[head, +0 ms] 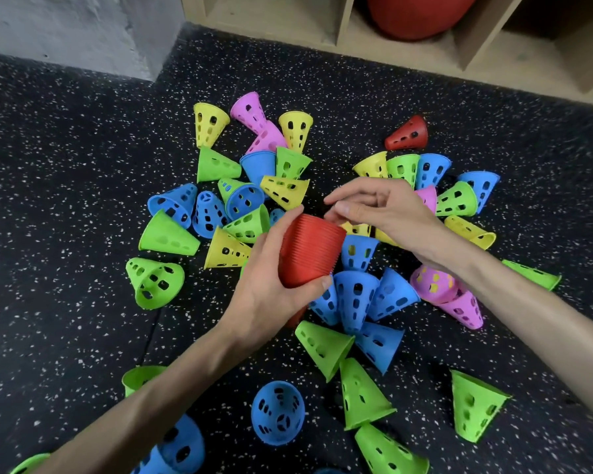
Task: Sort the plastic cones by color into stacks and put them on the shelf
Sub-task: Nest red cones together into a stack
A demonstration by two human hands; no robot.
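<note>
Left hand grip on red cone stack, tilted (rims up-right)

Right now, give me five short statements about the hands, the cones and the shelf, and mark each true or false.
1. The left hand grips a red stack. True.
2. A loose red cone lies on the floor near the shelf. True.
3. The right hand holds a blue cone. False: it holds no cone; its fingers are at the stack's top.
4. Sorted stacks stand on the shelf. False: none are visible there.
5. Pink cones lie among the others. True.
</note>
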